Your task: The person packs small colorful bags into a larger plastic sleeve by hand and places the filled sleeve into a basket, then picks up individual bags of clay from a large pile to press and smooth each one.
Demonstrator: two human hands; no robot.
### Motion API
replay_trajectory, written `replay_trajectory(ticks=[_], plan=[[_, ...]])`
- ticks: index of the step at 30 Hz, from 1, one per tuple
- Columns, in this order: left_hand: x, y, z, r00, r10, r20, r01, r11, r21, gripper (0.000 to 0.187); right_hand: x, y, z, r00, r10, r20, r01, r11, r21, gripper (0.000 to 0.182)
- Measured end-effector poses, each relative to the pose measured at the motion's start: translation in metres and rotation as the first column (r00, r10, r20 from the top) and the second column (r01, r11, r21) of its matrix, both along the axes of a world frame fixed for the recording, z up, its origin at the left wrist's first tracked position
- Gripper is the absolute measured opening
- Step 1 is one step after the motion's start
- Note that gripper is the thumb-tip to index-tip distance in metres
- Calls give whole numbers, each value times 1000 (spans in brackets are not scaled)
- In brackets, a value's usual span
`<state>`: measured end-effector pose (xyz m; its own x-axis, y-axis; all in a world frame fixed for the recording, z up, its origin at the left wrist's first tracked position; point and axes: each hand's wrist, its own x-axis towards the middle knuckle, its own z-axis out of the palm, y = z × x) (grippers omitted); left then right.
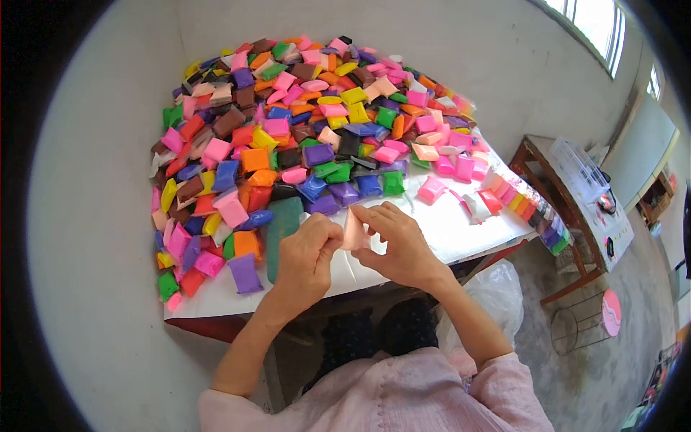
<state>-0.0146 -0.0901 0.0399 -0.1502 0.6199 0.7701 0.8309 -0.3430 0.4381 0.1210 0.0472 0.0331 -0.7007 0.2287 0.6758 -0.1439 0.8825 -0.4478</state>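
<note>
Hundreds of small coloured packets (302, 122) cover a white desk (461, 230) pushed against a pale wall, heaped from its far edge down to the near-left corner — pink, orange, purple, blue, green, yellow, brown and black all mixed. The room has a grey concrete floor and windows high on the right.

Along the desk's right edge a row of packets (529, 209) is lined up by colour, and a few loose pink and white ones (468, 194) lie just inside it. A flat dark-green piece (282, 230) lies on the desk just left of the hands, running toward the near edge. Beyond the right edge stands a wooden side table (554, 194) carrying a white plastic basket (583, 169); a clear plastic bag (493, 295) hangs below the desk's near-right corner, and a wire frame (576, 327) sits on the floor.

Both hands meet above the near edge, at its middle. The left hand (306, 259) and right hand (396, 245) each pinch one pale pink packet (354, 232) between thumb and fingertips — it is small, flat and soft-looking, held upright between them, clear of the heap.
</note>
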Motion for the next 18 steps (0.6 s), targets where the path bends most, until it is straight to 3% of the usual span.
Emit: replay_trajectory(ticks=[3, 4, 6, 11, 15, 18], plan=[[-2, -3, 4, 995, -103, -11, 103, 994, 32, 7, 7, -3, 8, 997, 57, 60, -51, 993, -103, 59], [-3, -6, 2, 969, -138, 205, 152, 987, -53, 5, 7, -5, 8, 996, 65, 55, -58, 990, -125, 59], [-3, -14, -1, 789, -130, 601, 291, 940, -178, 2, 6, -7, 8, 998, 38, 46, -32, 992, -120, 58], [-18, -13, -5, 878, 117, 464, -33, 982, -185, 3, -13, 6, -14, 998, -64, -25, 65, 997, 30, 55], [-33, -18, -5, 935, 271, 230, -241, 959, -152, 5, -32, 11, -28, 999, -32, 4, 32, 998, -55, 55], [-36, -17, -13, 943, 293, 160, -260, 945, -199, 9, -47, 13, -38, 998, 21, 55, -8, 976, -218, 52]])
